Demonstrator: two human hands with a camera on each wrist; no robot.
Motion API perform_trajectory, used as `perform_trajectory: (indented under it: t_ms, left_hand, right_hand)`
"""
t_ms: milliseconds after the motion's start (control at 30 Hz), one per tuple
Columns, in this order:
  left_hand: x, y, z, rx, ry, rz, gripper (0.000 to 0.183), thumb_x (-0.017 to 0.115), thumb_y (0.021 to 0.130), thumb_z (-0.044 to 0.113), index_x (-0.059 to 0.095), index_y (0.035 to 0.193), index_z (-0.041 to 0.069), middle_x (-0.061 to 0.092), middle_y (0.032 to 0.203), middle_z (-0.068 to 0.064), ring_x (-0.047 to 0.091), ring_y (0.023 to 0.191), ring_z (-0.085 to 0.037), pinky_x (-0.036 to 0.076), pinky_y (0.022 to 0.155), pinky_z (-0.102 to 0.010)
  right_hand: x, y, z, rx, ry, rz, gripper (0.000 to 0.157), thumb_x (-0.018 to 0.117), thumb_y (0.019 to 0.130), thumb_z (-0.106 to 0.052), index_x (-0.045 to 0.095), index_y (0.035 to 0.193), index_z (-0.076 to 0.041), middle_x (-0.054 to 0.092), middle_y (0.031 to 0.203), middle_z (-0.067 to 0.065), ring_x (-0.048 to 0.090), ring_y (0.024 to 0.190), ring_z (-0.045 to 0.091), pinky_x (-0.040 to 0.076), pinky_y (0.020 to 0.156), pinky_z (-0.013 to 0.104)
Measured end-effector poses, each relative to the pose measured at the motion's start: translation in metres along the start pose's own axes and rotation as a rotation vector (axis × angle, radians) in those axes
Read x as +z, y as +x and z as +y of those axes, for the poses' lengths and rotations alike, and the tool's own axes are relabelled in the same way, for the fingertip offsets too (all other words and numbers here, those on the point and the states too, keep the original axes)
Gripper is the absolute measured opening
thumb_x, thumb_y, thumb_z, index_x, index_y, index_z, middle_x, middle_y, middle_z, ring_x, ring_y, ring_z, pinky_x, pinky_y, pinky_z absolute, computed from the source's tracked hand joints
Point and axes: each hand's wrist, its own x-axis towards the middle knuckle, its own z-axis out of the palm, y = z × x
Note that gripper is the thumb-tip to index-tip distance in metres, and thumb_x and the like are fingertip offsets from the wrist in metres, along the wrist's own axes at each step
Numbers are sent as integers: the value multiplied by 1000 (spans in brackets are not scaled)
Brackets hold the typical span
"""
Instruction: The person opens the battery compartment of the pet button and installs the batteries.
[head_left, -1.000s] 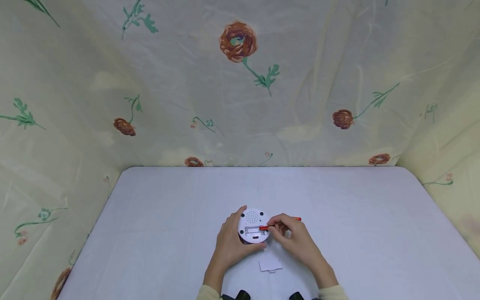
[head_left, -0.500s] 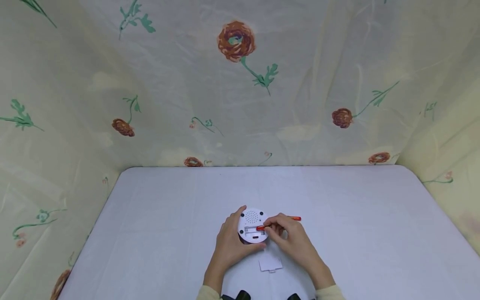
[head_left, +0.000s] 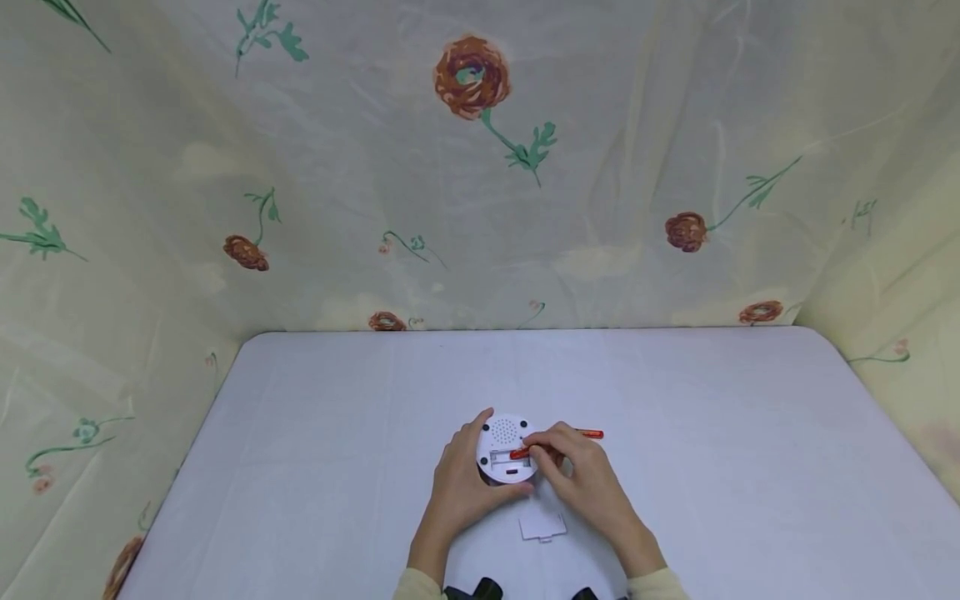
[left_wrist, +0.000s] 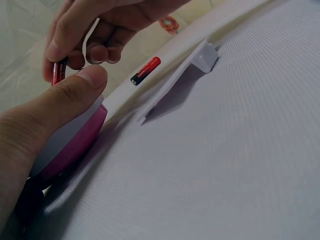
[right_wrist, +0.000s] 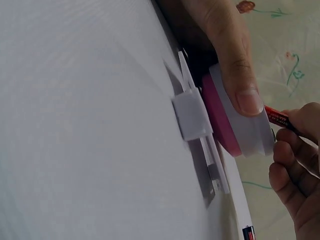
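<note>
My left hand (head_left: 461, 479) grips a round white device (head_left: 504, 431) with a pink lower rim, its thumb on the near edge. The device's upturned face has speaker holes, dark round feet and an uncovered battery compartment (head_left: 498, 459). Between thumb and fingers, my right hand (head_left: 585, 477) pinches a red and black battery (head_left: 519, 454), its red end over the compartment. In the right wrist view that battery (right_wrist: 276, 117) slants down to the device's face; how far it is inside is hidden. A second red battery (left_wrist: 146, 70) lies on the table beyond the right hand.
A white battery cover (head_left: 542, 527) with a small tab lies on the table near the device, between my forearms. The white tabletop (head_left: 315, 433) reaches back to a floral curtain (head_left: 337, 167), which also hangs at both sides.
My right hand has shifted slightly left, bringing the battery further over the compartment and tilting it a little more. The left hand and device hold nearly still.
</note>
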Motion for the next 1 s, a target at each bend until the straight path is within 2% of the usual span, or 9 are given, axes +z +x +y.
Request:
perform_trajectory:
  t_ms: [267,500,733,1000]
  left_hand:
    - [-1,1,1,-4,0,4,109,77,57,69,30,147,27,51,136,-1,50,115,-19,42,92,-46]
    - [-1,1,1,6,-7,12,110,75,56,71,30,146,27,52,135,0,51,114,-19,42,91,-45]
    - [-1,1,0,7,-10,8,109,76,57,69,30,147,27,52,134,0,51,113,-18,42,90,-44]
    - [0,0,-1,15,-1,5,110,76,57,69,29,147,26,52,135,0,51,113,-18,42,90,-44]
  right_hand:
    - [3,1,-2,-22,-7,9,14,69,85,-9,71,97,-15,60,92,-11,49,73,-1,44,62,18]
    - [6,0,-2,-38,1,25,20,75,79,-9,68,97,-12,62,83,-11,49,66,-2,44,57,20]
    - [7,-1,-2,-63,33,78,21,78,74,-7,64,86,-17,58,72,-13,47,61,-2,41,53,17]
    - [9,-1,1,-83,33,94,20,77,75,-7,64,86,-17,59,75,-12,46,64,-2,40,55,16]
